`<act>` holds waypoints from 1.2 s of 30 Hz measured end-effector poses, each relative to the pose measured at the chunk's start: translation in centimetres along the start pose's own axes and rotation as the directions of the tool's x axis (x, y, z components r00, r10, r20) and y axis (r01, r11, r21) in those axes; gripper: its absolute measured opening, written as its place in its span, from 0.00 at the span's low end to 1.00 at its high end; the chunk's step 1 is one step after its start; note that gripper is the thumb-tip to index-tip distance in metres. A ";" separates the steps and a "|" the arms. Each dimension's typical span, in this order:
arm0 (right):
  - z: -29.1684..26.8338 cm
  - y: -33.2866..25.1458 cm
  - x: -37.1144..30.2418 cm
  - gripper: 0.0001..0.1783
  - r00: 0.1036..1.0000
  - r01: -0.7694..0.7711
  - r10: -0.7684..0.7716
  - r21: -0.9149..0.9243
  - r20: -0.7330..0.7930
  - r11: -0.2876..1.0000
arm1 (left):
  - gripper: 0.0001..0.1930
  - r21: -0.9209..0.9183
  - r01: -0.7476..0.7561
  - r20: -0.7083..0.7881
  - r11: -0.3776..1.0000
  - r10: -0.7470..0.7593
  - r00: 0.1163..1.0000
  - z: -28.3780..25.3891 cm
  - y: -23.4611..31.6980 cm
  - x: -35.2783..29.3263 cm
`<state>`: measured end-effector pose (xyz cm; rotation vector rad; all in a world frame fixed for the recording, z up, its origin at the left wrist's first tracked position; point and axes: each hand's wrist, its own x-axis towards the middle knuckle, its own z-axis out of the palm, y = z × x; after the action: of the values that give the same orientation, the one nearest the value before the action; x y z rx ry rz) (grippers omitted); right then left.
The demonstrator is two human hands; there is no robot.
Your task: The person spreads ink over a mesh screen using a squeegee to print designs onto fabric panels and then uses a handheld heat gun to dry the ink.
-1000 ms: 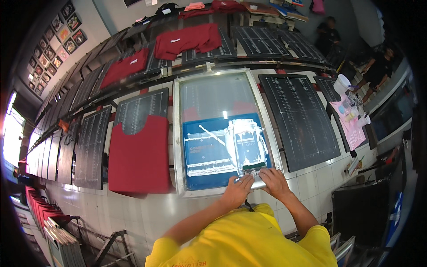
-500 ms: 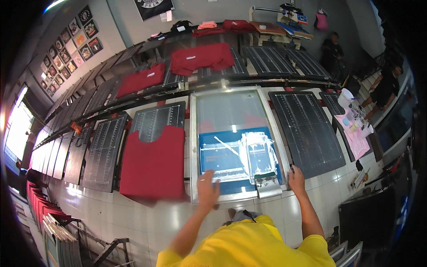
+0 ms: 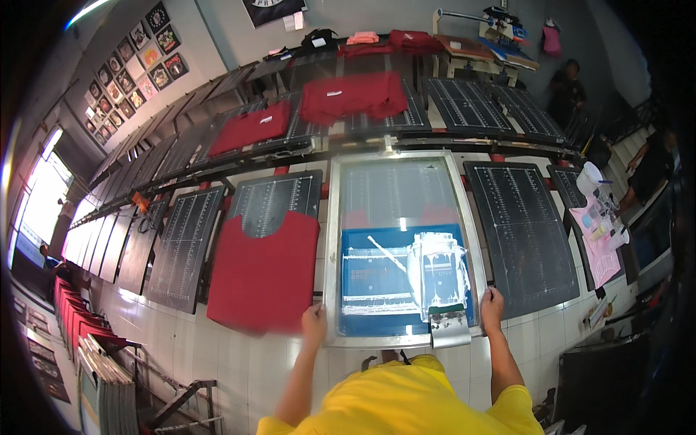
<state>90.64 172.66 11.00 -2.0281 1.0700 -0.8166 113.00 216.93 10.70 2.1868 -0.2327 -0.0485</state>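
Observation:
A metal-framed printing screen point(image 3: 332, 239) with a blue stencil area lies flat on the long table in front of me. My left hand point(image 3: 315, 323) grips its near left corner. My right hand point(image 3: 492, 306) grips its near right corner. A squeegee point(image 3: 439, 279) smeared with white ink rests inside the screen near the front, between my hands. A red shirt point(image 3: 264, 272) lies spread on a dark platen just left of the screen.
Rows of dark gridded platens point(image 3: 518, 232) run along the tiled table, some with red shirts point(image 3: 354, 96). Pink cloth and containers point(image 3: 600, 225) sit at right. Stacked red shirts point(image 3: 72, 319) and frames stand lower left. People point(image 3: 567, 90) work at the back right.
My hands left the squeegee at the screen's front middle and spread apart to grip the frame's two near corners. My view has lifted, showing more of the far wall.

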 end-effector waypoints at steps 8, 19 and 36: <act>-0.8 -0.2 0.7 0.21 0.971 -0.208 0.212 -0.045 0.107 0.977 | 0.16 -0.166 0.081 -0.064 0.983 -0.093 0.994 -0.1 1.4 -0.5; 2.1 -10.2 -7.5 0.17 0.974 -0.199 0.185 0.111 0.131 0.974 | 0.15 -0.242 0.104 -0.149 0.965 -0.143 0.979 -10.4 -3.3 -0.1; 22.0 -27.1 -23.0 0.18 0.966 -0.158 0.137 0.082 0.219 0.984 | 0.18 0.021 0.205 -0.154 0.979 -0.199 0.968 -33.4 -21.4 8.5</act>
<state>108.66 210.10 15.67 -1.8791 1.0238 -0.5512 128.53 254.33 13.48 2.2320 0.0759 0.0075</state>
